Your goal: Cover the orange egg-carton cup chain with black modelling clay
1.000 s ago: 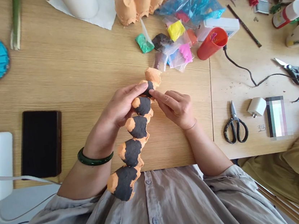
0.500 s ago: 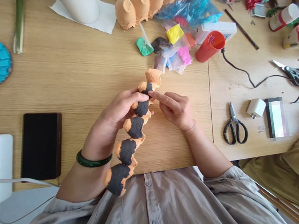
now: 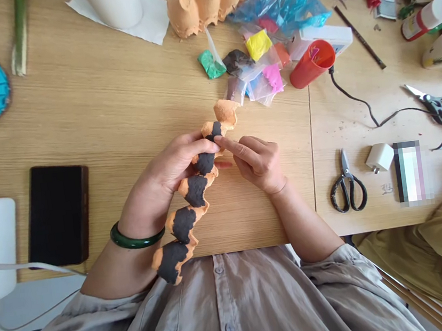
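Over a pale wooden table's near edge (image 3: 249,234), the left hand (image 3: 175,160) clasps an orange moulded strip (image 3: 197,191), five cups black-patched, only the farthest left bare, as the half-curled right hand (image 3: 260,162), grip unclear, fingers one black patch (image 3: 214,130).

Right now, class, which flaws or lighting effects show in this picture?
Head view: the black-patched strip looks clear under soft light; head view: mosaic blocks cover the rectangular object beside the white adapter; head view: the white cylinder leans outward, probably lens distortion.

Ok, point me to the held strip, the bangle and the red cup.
Strip (image 3: 196,191), head view, on a black bump.
Bangle (image 3: 138,242), head view, on its band.
Red cup (image 3: 306,72), head view, on its side.
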`<state>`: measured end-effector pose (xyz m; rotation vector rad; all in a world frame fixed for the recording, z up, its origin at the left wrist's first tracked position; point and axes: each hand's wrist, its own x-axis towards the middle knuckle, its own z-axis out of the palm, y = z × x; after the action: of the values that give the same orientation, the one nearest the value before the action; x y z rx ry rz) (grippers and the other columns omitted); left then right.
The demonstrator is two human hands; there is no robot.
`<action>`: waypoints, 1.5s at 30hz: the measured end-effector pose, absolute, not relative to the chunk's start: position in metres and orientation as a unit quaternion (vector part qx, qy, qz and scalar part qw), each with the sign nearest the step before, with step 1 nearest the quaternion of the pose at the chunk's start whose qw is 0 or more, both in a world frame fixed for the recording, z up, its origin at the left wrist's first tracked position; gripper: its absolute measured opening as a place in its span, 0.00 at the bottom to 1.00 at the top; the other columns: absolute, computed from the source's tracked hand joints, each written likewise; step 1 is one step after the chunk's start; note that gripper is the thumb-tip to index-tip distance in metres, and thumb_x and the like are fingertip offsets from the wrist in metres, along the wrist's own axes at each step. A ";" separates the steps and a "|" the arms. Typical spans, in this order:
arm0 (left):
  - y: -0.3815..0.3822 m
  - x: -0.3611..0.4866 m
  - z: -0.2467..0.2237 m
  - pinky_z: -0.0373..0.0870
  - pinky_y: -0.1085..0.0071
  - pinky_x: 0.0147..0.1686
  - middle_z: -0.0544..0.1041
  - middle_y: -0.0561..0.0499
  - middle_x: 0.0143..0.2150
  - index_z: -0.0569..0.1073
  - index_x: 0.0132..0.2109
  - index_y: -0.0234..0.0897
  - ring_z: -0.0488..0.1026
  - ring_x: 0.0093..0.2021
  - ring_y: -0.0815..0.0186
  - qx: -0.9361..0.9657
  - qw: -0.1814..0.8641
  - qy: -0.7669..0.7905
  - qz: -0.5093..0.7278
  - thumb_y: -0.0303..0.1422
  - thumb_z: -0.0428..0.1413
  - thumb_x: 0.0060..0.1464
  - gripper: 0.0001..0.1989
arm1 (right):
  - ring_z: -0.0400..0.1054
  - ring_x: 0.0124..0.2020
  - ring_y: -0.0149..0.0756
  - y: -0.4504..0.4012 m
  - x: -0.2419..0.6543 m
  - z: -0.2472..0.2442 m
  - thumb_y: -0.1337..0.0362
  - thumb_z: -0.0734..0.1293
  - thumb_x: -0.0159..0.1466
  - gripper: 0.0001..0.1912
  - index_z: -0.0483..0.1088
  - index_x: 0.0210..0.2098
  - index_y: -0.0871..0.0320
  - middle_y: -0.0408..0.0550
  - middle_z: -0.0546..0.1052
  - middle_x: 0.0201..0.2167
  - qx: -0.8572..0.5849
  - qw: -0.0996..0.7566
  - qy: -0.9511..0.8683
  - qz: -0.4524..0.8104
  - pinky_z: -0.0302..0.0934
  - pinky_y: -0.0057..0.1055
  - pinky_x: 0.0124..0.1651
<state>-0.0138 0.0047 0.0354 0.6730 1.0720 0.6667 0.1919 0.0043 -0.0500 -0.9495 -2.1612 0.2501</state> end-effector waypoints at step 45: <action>0.005 0.000 0.034 0.77 0.74 0.23 0.68 0.55 0.22 0.71 0.27 0.34 0.68 0.21 0.71 0.254 0.744 0.491 0.376 0.23 0.53 0.65 0.15 | 0.68 0.17 0.23 0.004 0.172 -0.031 0.37 0.81 0.58 0.31 0.69 0.32 0.55 0.36 0.74 0.23 -0.428 0.395 -0.476 0.659 0.61 0.21 0.15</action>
<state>0.0003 0.0046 0.0340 0.5561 1.0755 0.8238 0.1724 0.0040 -0.0313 -1.0856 -1.2065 1.6709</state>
